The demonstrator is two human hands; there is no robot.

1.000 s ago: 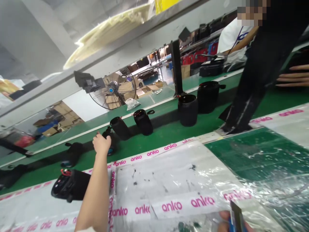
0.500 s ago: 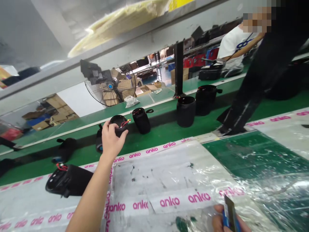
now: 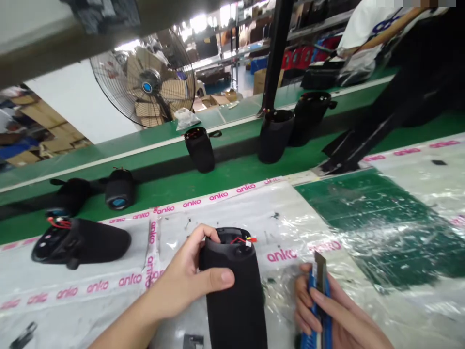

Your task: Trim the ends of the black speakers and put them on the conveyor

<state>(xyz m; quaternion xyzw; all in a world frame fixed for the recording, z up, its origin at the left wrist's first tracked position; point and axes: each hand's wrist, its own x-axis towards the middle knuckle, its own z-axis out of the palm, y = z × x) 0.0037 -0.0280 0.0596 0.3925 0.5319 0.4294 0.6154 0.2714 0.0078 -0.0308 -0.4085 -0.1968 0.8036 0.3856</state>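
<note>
My left hand (image 3: 192, 276) grips a black fabric-covered speaker housing (image 3: 236, 295) near its open end, thumb on the front and fingers at the rim. Red and yellow wires with small connectors poke out of that opening. The housing stands in front of me over the plastic-covered bench, its lower end cut off by the picture edge. To the right, my right hand (image 3: 327, 310) is closed around a blue utility knife (image 3: 319, 295), its blade end pointing up and away. Another black speaker housing (image 3: 98, 241) lies on its side at the left, red wires at its end.
On the green conveyor belt (image 3: 236, 160) are several more black housings, one standing mid-belt (image 3: 200, 152). A black post (image 3: 352, 140) rises at the right. Behind stand a fan (image 3: 147, 87) and a person in a white shirt (image 3: 361, 29). Small black parts lie on the bench.
My left hand has brought the speaker housing from the belt to the bench in front of me. My right hand, with the knife, shows higher in the picture. The camera view has tilted down.
</note>
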